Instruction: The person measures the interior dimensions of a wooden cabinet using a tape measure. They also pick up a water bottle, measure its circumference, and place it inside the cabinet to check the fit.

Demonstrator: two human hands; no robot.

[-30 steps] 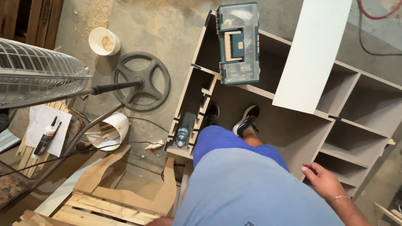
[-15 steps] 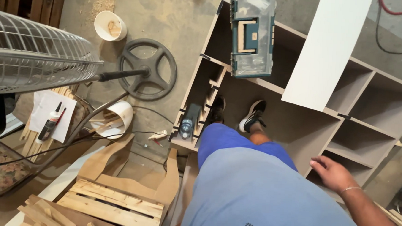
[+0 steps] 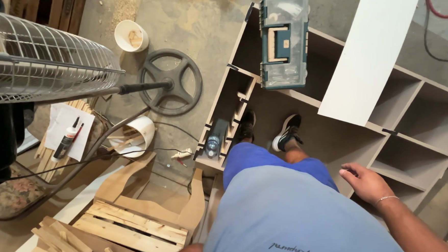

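The right hand (image 3: 366,182) hangs beside the hip, fingers (image 3: 348,172) loosely curled and holding nothing; the left hand is hidden.

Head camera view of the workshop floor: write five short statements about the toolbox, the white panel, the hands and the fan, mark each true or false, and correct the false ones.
1. The teal toolbox rests on the shelving cabinet. True.
2. The right hand grips a drill. False: it is empty.
3. The white panel lies across the cabinet. True.
4. The fan's round base stands inside the cabinet. False: on the floor beside it.
5. The white bucket sits on the toolbox. False: on the floor.
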